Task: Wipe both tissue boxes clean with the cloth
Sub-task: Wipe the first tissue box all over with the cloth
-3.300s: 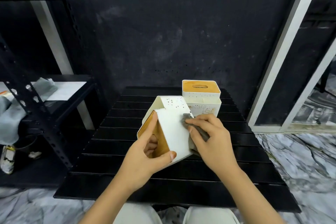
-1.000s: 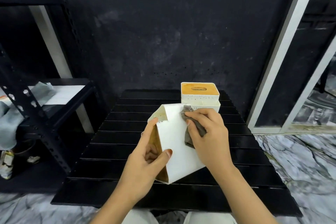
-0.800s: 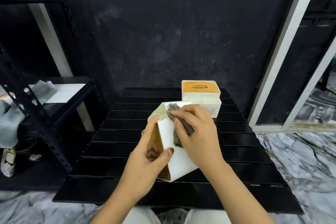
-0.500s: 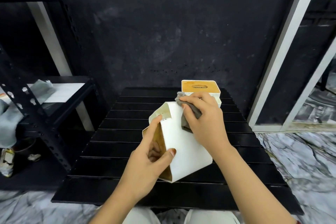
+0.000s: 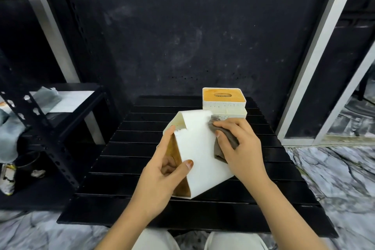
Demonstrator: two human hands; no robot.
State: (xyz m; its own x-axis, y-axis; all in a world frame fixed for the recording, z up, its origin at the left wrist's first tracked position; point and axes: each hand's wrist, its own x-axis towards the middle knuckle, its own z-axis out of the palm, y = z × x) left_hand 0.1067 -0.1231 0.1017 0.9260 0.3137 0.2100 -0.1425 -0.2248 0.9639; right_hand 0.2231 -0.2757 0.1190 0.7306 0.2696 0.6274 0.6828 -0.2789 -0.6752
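Progress: mid-task, first box under wipe | left hand (image 5: 162,176) grip clamped on tilted near tissue box (image 5: 199,154) at table (image 5: 125,148) centre | right hand (image 5: 237,146) grip pressing cloth (image 5: 222,140) at its 2 o'clock edge | far tissue box (image 5: 224,103) at 12 o'clock, untouched, left to do

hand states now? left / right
Left hand: closed on the tilted white tissue box, thumb on its top face.
Right hand: closed on the grey cloth, pressing it against that box.
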